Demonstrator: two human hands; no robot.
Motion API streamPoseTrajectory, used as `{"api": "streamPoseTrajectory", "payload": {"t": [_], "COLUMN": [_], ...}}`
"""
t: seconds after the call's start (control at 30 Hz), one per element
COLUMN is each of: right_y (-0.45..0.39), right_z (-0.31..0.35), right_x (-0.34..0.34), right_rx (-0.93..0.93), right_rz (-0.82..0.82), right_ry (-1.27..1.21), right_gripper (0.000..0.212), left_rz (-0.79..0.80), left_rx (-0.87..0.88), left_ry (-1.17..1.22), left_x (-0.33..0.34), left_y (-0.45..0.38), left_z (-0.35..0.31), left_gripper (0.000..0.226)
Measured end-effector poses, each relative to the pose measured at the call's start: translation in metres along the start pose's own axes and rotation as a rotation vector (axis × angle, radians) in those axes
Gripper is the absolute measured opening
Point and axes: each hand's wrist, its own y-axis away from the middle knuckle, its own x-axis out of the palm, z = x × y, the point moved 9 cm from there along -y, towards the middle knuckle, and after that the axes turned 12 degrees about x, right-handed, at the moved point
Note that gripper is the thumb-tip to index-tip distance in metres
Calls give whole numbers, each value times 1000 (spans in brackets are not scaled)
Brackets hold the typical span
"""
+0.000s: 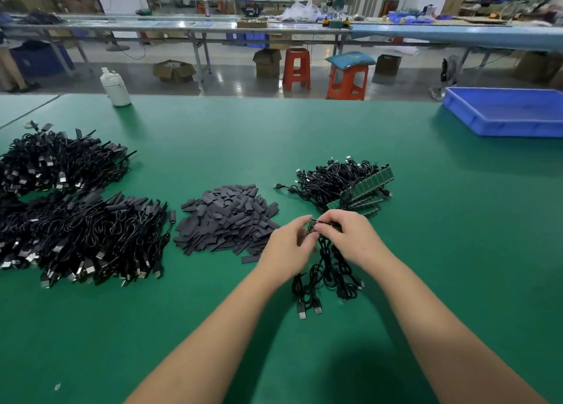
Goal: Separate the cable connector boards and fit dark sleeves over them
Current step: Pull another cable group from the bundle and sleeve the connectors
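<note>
A green table (pixel 304 129) fills the near half of the view, and on it, from left to right, lie two big heaps of black cables: one at the far left (pixel 61 162) and a larger one nearer (pixel 82 239), many of their ends already covered by dark sleeves. Right of these sits one heap of loose dark sleeves (pixel 227 217), flat and short, too many to count. Further right and a little farther off lies one bundle of cables with boards (pixel 347 184), its green boards still joined in rows along the right side; their number cannot be told exactly. At the far right edge of the table stands one blue tray (pixel 505 114), and at the far left one white bottle (pixel 115 87). Beyond the table two orange stools (pixel 297 68) stand on the floor. Both hands meet just near of the bundle: the left hand (pixel 289 246) and the right hand (pixel 350 236) each pinch the same small strip of boards (pixel 315 225) between fingertips and thumb, the strip lying between the two hands and partly hidden by them. From the strip a small bunch of cables (pixel 326 275) trails toward the near side, between the forearms, ending in plugs that rest on the table.
</note>
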Motion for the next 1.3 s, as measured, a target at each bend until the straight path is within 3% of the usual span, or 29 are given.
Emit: {"api": "streamPoseTrajectory", "payload": {"t": [0.1,0.63,0.8,0.9,1.0,1.1,1.2,1.3], "right_y": [0,0,-11,-25,-31,-26,-11,11], "right_z": [-4,-8,-33,-59,-78,-59,-34,-11], "right_x": [-3,5,-9,-13,-8,5,49,103], "right_rx": [18,47,107,187,279,164,152,233], "right_rz": [-25,-98,-117,-114,-94,-150,59,336], "right_ry": [13,99,144,174,192,217,-103,-460], "right_gripper": [9,17,15,14,35,48,40,41], "left_rz": [21,-63,-236,-221,-150,-102,-159,-174], "left_rx": [-9,12,-111,-150,-186,-204,-221,-256], "left_ry": [-5,-193,-10,-32,19,191,308,430], "left_x": [1,0,-28,-47,-52,-46,-47,-42], "left_y": [-2,4,17,19,22,26,27,27], "left_z": [-3,-7,19,36,51,58,63,68], "left_gripper": [14,24,21,25,23,15,2,10]}}
